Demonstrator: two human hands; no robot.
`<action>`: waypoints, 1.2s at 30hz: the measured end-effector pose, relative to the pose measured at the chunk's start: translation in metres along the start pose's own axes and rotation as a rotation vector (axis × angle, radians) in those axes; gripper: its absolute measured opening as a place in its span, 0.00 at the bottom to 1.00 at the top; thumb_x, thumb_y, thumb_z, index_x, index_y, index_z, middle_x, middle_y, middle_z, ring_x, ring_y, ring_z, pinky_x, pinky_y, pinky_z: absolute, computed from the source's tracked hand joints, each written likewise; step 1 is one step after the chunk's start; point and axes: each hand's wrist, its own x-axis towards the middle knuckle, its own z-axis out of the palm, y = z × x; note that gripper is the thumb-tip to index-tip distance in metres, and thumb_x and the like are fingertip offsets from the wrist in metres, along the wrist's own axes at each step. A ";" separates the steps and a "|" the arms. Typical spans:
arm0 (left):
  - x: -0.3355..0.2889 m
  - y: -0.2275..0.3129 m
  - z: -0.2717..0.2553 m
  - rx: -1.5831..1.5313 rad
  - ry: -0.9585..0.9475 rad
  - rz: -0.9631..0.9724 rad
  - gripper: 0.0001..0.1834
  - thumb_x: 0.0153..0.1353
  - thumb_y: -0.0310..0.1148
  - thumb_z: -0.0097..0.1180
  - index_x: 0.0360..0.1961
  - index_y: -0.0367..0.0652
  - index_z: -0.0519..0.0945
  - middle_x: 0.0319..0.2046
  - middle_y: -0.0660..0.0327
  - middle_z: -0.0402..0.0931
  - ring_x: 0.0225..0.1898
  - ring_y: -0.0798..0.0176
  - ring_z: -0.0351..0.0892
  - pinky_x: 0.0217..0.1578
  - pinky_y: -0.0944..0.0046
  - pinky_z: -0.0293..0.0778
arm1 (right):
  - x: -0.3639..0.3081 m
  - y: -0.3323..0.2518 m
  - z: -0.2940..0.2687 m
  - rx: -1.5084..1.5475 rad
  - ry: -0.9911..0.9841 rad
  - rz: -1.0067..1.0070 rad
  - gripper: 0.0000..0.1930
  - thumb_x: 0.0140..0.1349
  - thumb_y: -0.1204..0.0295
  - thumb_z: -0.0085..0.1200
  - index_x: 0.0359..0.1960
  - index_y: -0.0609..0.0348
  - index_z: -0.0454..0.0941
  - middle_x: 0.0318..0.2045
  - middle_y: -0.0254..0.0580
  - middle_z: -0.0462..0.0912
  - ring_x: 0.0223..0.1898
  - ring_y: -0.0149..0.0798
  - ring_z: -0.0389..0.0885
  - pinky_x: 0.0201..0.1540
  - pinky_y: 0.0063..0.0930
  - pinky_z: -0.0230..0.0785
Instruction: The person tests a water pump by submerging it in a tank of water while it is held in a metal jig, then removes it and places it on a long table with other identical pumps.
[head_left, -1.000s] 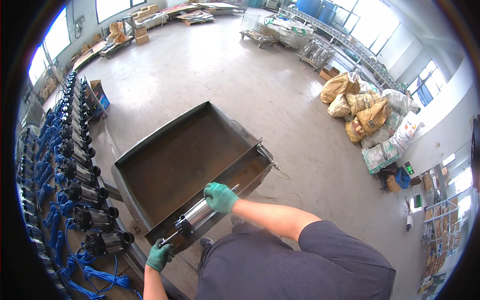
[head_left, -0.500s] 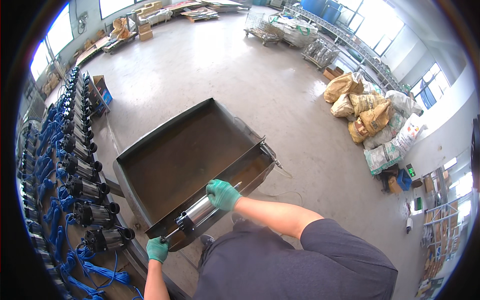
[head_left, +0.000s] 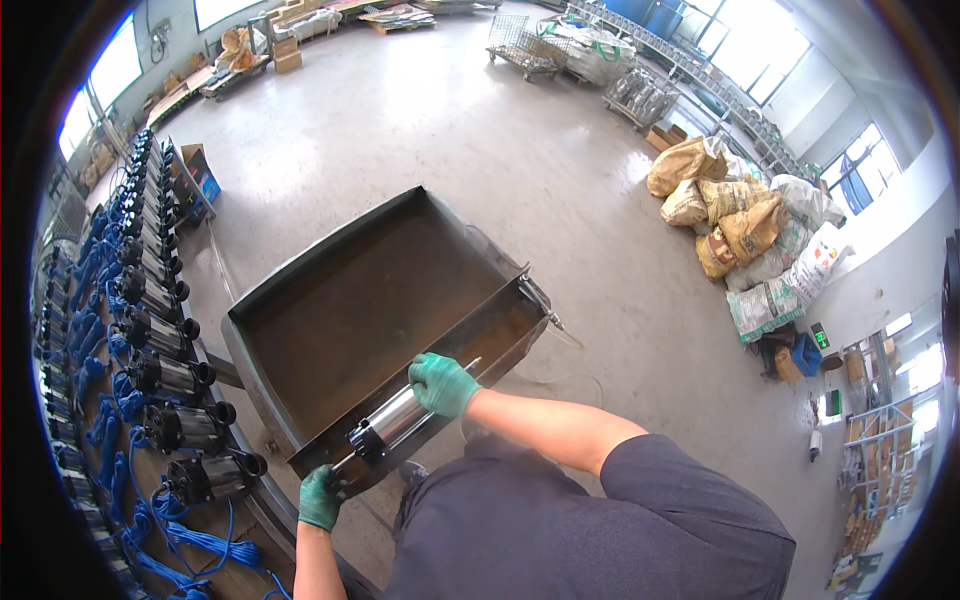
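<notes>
A shiny silver motor cylinder [head_left: 392, 420] with a black collar lies at a slant over the narrow front trough of a dark metal tray [head_left: 290, 262]. A thin rod sticks out of each of its ends. Around its upper right part my right hand [head_left: 442, 384], in a green glove, is closed. My left hand [head_left: 319, 498], gloved likewise, is closed around the rod by the lower left end, beside the trough's corner. A small dark part shows at its fingers, mostly hidden.
On the left bench stand rows of silver-and-black pumps [head_left: 188, 426] with coiled blue cables [head_left: 210, 545]. An air gun [head_left: 540, 302] with a hose hangs at the tray's right edge. Filled sacks [head_left: 745, 235] are heaped along the right wall. Wire cage carts [head_left: 525, 52] stand far back.
My left hand has moved slightly up and right along the rod, closer to the cylinder's black collar. My right hand keeps its hold, with only a slight shift.
</notes>
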 end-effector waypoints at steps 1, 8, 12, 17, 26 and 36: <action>0.001 -0.009 0.002 0.108 -0.026 0.181 0.18 0.68 0.51 0.67 0.44 0.49 0.81 0.34 0.64 0.83 0.33 0.66 0.82 0.30 0.66 0.75 | 0.000 0.001 0.000 0.003 -0.005 0.002 0.04 0.58 0.72 0.58 0.32 0.58 0.81 0.36 0.49 0.82 0.42 0.55 0.82 0.47 0.47 0.77; -0.020 0.001 0.012 0.232 -0.166 0.297 0.15 0.70 0.36 0.65 0.54 0.47 0.78 0.42 0.67 0.79 0.41 0.71 0.79 0.41 0.69 0.76 | 0.000 0.001 -0.003 -0.007 0.007 0.002 0.04 0.57 0.73 0.58 0.31 0.58 0.81 0.36 0.49 0.82 0.42 0.56 0.82 0.47 0.47 0.77; -0.019 0.000 0.010 0.379 -0.203 0.440 0.19 0.69 0.28 0.65 0.57 0.47 0.75 0.44 0.69 0.74 0.42 0.73 0.72 0.44 0.71 0.71 | 0.000 -0.001 -0.001 -0.006 0.063 -0.023 0.03 0.57 0.73 0.59 0.30 0.58 0.80 0.35 0.50 0.82 0.42 0.56 0.82 0.46 0.48 0.77; -0.011 -0.010 0.004 0.570 -0.100 0.585 0.21 0.70 0.23 0.61 0.62 0.47 0.73 0.54 0.67 0.73 0.53 0.69 0.73 0.57 0.69 0.71 | 0.002 0.001 -0.003 0.012 0.021 0.012 0.03 0.55 0.73 0.60 0.29 0.57 0.80 0.34 0.49 0.82 0.40 0.56 0.83 0.44 0.48 0.77; -0.041 -0.024 0.002 0.439 0.320 0.550 0.28 0.72 0.28 0.61 0.71 0.49 0.70 0.61 0.64 0.77 0.50 0.70 0.78 0.42 0.69 0.76 | -0.035 0.117 -0.082 -0.113 0.529 0.292 0.15 0.66 0.63 0.60 0.47 0.61 0.82 0.46 0.57 0.83 0.49 0.59 0.81 0.56 0.49 0.74; -0.071 -0.015 0.071 0.317 0.546 0.824 0.24 0.75 0.24 0.56 0.70 0.43 0.72 0.53 0.62 0.80 0.43 0.72 0.78 0.44 0.70 0.77 | -0.056 0.215 -0.137 1.052 0.050 1.305 0.07 0.72 0.62 0.50 0.43 0.48 0.76 0.21 0.27 0.70 0.17 0.27 0.64 0.18 0.26 0.56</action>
